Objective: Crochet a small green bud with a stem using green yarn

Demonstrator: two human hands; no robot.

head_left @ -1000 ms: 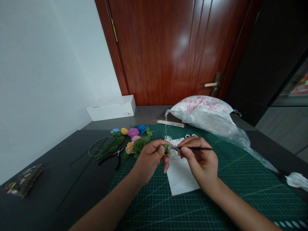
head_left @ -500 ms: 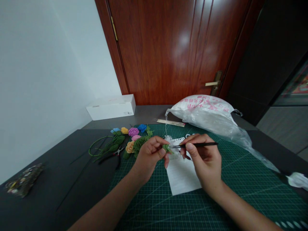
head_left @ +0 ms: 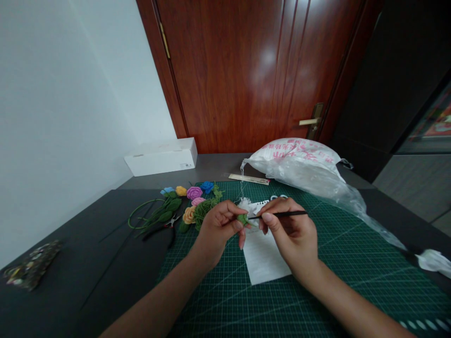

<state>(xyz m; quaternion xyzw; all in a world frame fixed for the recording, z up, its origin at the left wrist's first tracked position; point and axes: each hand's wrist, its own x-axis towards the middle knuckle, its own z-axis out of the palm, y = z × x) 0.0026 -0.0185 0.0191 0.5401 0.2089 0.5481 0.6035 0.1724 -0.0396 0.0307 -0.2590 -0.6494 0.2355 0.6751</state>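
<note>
In the middle of the head view, my left hand [head_left: 219, 231] pinches a small green crocheted piece [head_left: 242, 218] between thumb and fingers. My right hand [head_left: 289, 230] grips slim black tweezers [head_left: 287, 214] almost level, their tips pointing left at the green piece. Whether the tips are inside it I cannot tell. Right behind the green piece lies a tuft of white fluffy stuffing [head_left: 244, 203]. Below both hands is a white sheet of paper [head_left: 266, 263] with a punched edge, partly covered by my right hand. Scissors handles [head_left: 278, 197] show just beyond my right fingers.
Crocheted flowers [head_left: 194, 193] and green yarn [head_left: 206, 213] lie left of my hands, with pliers [head_left: 165, 229] near them. A green cutting mat [head_left: 352, 263] spreads underneath. A big plastic bag of white stuffing [head_left: 299, 162], a white box [head_left: 162, 157] and a narrow packet [head_left: 249, 179] sit behind.
My right hand and the tweezers have shifted slightly left, closer to the green piece. My left hand keeps its pinch; the whole view has moved a little.
</note>
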